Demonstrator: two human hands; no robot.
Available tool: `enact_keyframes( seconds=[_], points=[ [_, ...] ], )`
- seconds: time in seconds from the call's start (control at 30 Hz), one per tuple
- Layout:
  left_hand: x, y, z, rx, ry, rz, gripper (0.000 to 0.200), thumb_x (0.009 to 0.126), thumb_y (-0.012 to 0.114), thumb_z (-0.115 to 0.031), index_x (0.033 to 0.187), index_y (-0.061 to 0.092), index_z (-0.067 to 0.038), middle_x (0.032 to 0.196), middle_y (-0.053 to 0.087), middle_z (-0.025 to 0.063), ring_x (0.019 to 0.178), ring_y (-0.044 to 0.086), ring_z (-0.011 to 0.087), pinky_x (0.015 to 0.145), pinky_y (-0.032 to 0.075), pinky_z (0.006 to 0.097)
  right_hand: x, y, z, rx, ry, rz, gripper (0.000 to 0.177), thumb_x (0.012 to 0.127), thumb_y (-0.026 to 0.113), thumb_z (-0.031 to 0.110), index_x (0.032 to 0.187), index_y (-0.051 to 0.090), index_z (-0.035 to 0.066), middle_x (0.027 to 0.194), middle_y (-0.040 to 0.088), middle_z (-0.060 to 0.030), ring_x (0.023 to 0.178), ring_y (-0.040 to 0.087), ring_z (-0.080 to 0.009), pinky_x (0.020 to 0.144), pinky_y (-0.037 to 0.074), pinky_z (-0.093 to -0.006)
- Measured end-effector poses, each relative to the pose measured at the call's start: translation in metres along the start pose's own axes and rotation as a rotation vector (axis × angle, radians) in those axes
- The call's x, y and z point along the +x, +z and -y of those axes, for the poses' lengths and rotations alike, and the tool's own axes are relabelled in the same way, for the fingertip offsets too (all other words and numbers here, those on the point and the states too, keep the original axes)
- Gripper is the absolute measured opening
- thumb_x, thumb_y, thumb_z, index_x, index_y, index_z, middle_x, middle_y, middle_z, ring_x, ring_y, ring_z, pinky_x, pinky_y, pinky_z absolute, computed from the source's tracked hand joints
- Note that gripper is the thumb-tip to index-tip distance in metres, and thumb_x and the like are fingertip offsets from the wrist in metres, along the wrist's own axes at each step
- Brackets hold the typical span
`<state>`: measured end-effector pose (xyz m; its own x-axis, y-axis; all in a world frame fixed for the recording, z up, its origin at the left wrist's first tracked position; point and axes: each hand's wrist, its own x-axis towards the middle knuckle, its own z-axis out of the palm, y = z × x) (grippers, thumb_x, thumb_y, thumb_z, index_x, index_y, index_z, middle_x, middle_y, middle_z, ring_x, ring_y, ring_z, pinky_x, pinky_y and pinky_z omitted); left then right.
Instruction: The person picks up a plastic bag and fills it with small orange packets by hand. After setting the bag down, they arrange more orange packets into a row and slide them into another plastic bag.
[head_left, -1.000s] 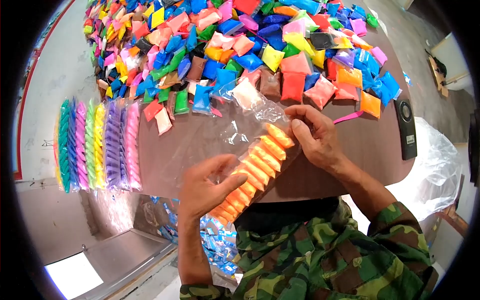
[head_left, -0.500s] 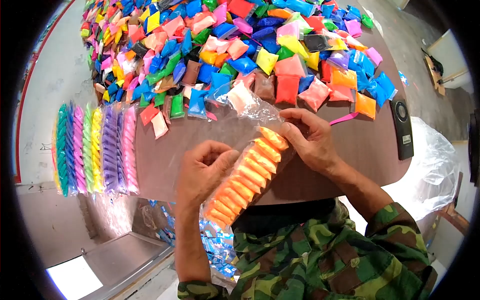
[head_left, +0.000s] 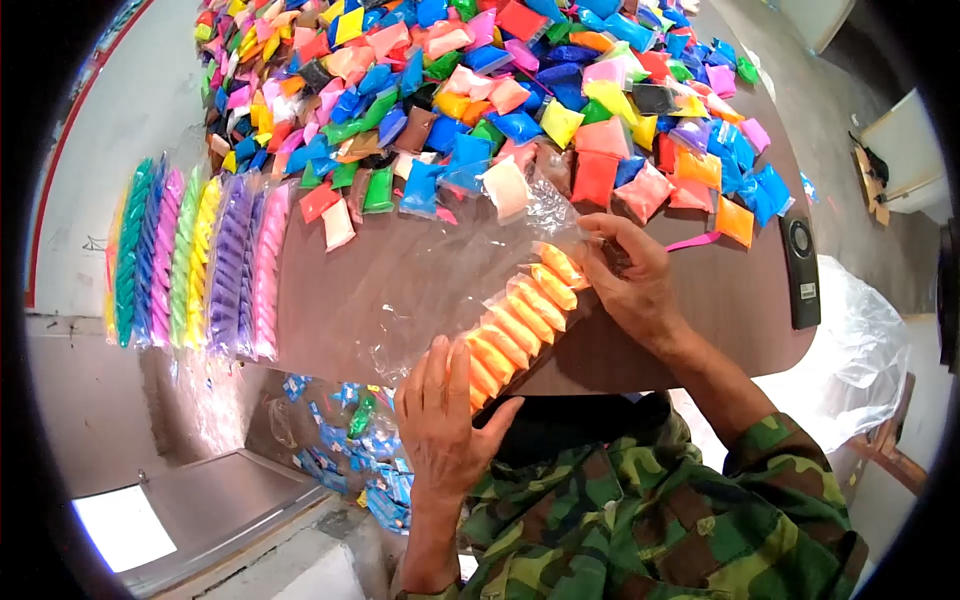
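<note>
A clear plastic bag (head_left: pixel 400 310) lies slantwise over the table's near edge, with a tight row of orange packets (head_left: pixel 515 325) along its right side. My left hand (head_left: pixel 445 425) is around the row's lower end, fingers stretched along one side and thumb on the other. At the upper end, my right hand (head_left: pixel 635 280) pinches the film between thumb and fingers beside the top orange packet. Just beyond the crinkled part of the bag sits a pale pink packet (head_left: pixel 507 190).
Loose coloured packets (head_left: pixel 520 80) are heaped across the back of the table (head_left: pixel 690 365). Filled bags of twisted-looking coloured rows (head_left: pixel 195 265) lie side by side at left. A black device (head_left: pixel 800 260) rests by the right edge. Blue wrappers (head_left: pixel 385 480) litter the floor below.
My left hand has shifted from the bag's left side down to the lower end of the orange row, its fingers straightening. The bag's film has spread leftward. My right hand keeps its pinch.
</note>
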<state>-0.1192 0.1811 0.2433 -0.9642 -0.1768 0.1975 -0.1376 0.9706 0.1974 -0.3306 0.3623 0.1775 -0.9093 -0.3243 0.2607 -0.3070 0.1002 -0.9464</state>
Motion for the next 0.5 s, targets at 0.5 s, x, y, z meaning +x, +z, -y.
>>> enact_keyframes(
  seconds=[0.5],
  points=[
    [0.012, 0.009, 0.017, -0.075, 0.052, -0.036, 0.076, 0.079, 0.089, -0.036, 0.141, 0.059, -0.003, 0.125, 0.067, 0.0096, 0.112, 0.062, 0.0291, 0.101, 0.045, 0.0476, 0.016, -0.019, 0.051, -0.579, -0.756, 0.508, 0.077, 0.080, 0.086, 0.051, 0.144, 0.061, 0.015, 0.146, 0.059, -0.0139, 0.136, 0.055, -0.0341, 0.114, 0.040, -0.0524]
  ],
)
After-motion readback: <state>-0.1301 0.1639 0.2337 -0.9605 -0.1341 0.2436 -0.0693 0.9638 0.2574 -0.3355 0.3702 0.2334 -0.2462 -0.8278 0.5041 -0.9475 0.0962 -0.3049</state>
